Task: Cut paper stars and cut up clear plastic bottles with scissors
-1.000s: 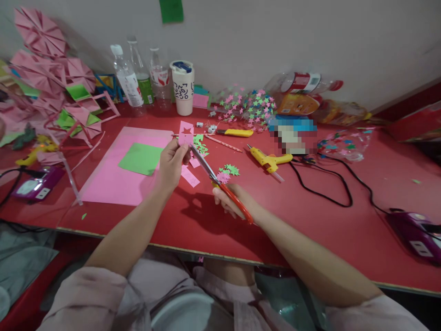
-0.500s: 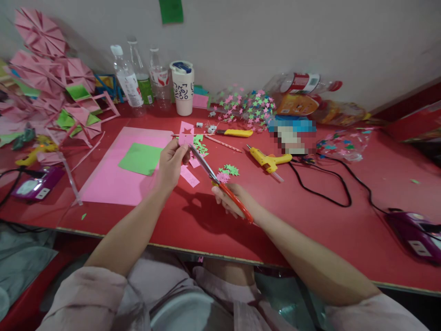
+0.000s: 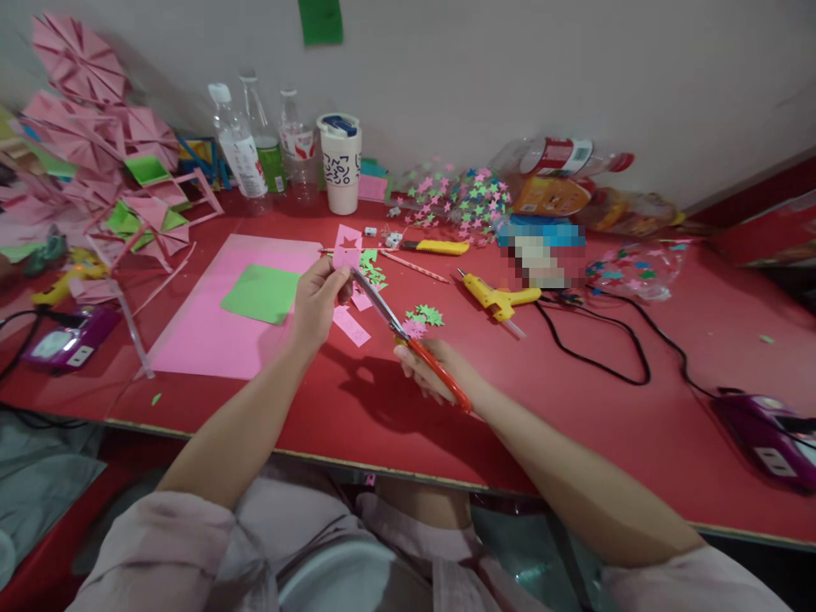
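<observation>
Pink paper (image 3: 346, 256) rises beyond left fingers (image 3: 330, 283) pinching its end; right fingers (image 3: 416, 367) grip scissors (image 3: 419, 348).

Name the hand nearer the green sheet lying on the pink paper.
Left: the left hand is just right of the green sheet; the right hand is farther right, holding scissors.

Two hands, one left hand (image 3: 317, 299) and one right hand (image 3: 455, 364); one pair of scissors (image 3: 439, 372); one pink paper strip with a star-shaped hole (image 3: 344, 257); three upright clear bottles (image 3: 246, 163); one lidded tumbler (image 3: 342, 170); one yellow utility knife (image 3: 442, 247); two yellow hot-glue guns (image 3: 497, 297); two purple socket boxes (image 3: 762, 435); one green paper square (image 3: 261, 293). Too many to count: paper stars (image 3: 426, 315).
</observation>
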{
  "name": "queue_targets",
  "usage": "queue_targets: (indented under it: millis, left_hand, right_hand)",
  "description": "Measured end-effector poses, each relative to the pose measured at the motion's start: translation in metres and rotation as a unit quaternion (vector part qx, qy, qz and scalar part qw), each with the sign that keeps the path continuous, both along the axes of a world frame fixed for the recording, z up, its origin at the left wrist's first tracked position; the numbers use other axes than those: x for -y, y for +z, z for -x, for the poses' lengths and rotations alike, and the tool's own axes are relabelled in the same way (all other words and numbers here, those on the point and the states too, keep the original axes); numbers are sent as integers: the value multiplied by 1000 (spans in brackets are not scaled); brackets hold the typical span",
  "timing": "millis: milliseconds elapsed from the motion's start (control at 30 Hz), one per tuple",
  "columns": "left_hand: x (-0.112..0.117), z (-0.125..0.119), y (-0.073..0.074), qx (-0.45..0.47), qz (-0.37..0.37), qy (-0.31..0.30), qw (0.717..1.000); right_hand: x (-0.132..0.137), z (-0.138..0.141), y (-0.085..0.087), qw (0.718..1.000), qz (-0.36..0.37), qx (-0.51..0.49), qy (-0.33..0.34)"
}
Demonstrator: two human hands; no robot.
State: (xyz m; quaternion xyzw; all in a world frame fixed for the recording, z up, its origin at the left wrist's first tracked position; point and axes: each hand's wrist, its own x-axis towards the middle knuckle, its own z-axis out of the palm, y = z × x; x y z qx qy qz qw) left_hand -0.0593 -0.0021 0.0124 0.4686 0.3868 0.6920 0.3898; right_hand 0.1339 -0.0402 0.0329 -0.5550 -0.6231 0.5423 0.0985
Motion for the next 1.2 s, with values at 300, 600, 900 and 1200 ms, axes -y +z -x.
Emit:
queue_targets:
  millis: [300,600,900,1200]
  left_hand:
    - [1,-1,1,4,4,-1,1000]
    - [0,6,6,1,-6,5,1000]
    - [4,1,7,19,-8,-1,1000]
    - [6,-12,-1,36,-2,-3,999]
  right_hand:
    - [-1,-1,-2,1000,0,-11,6]
    - [-3,-4,-5,999,-10,-48,23]
    - [-4,-6,-13,995,-11,-84,48]
    - [5,-4,-10,988,-26,-143,43]
